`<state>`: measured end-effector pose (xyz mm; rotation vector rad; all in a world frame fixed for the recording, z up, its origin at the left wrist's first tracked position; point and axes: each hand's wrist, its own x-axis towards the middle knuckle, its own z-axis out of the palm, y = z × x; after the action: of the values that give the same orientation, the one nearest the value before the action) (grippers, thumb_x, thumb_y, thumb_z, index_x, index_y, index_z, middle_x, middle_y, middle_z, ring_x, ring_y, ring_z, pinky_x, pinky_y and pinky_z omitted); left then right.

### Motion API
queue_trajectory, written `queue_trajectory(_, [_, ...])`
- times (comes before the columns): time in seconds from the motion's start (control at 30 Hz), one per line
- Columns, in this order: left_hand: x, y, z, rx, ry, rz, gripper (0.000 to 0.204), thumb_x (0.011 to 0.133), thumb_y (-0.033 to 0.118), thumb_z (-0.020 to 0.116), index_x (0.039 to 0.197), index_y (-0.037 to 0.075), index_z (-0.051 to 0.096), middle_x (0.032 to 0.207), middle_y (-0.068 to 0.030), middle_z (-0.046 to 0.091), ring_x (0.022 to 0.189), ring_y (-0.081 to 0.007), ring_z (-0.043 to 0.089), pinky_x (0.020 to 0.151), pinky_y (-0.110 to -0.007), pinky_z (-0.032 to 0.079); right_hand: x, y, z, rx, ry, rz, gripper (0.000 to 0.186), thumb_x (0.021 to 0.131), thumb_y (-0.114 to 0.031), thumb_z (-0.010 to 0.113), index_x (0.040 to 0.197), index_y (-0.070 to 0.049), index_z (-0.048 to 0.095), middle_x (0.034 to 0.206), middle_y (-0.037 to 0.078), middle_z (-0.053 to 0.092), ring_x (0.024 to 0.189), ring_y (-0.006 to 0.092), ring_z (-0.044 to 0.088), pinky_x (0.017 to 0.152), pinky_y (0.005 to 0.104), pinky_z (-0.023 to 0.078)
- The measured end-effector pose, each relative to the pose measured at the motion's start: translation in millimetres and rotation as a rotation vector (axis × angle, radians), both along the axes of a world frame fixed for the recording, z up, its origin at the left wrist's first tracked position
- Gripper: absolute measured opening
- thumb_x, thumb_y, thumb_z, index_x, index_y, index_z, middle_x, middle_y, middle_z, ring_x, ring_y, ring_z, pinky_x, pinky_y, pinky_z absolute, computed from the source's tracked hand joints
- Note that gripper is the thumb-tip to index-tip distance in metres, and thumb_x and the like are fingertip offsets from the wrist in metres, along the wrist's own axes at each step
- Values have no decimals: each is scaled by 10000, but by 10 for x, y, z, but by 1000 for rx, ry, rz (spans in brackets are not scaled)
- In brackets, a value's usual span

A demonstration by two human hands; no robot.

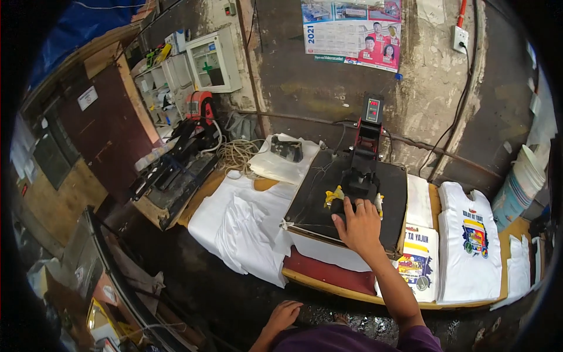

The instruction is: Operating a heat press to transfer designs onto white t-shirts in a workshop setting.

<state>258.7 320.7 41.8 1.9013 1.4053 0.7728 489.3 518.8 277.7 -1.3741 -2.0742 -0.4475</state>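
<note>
My right hand (356,226) rests on the padded handle (338,205) of the black heat press (315,190), its fingers bent over it; yellow wrapping shows at the handle. The press is lowered, with white fabric (328,246) hanging from beneath its front. My left hand (284,314) is low, in front of my body, fingers loosely apart and holding nothing. Left of the press lie white shirts (234,223) and a pile of white sheets (267,164). Right of it are printed transfer sheets (417,267) and a stack of printed white shirts (469,240).
A second press (170,182) and coiled rope (237,152) stand at the left of the wooden table (434,302). Stacked buckets (516,185) are at the right end. A dark-framed object (91,252) juts in at lower left. A wall cabinet (211,61) hangs behind.
</note>
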Motion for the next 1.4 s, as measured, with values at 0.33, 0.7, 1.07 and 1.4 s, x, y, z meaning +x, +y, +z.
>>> queue_trajectory(0.33, [-953,650,611,105,-117,-289,186,837,60,607,1002,2,673,1011,-149,676,990,-326,624,887,-399,492,-288,27,-8,30,16,-170,382,824,-404,642,946,-43,613,878,113,576,833,282,571,722,403,440])
queue_trajectory(0.7, [-1844,513,4337,691,467,-1299,375,814,148,646,1176,50,628,1159,-152,626,1045,-289,622,848,-467,496,-273,84,-120,60,-26,-268,415,842,-476,605,908,-66,630,845,115,587,825,278,567,754,408,420])
queue_trajectory(1.07, [-2034,-442,3897,822,49,-1493,298,746,183,619,992,16,619,931,-128,587,799,-252,566,650,-446,415,-376,37,-71,94,-35,-274,410,834,-469,602,896,-65,627,850,115,587,833,269,560,749,398,415])
queue_trajectory(1.4, [-1722,-427,3963,815,-528,-1494,277,665,199,597,852,-5,597,710,-116,538,572,-234,490,486,-410,304,-275,29,-108,146,-1,-265,402,838,-465,607,894,-67,617,836,111,562,827,274,544,740,400,404])
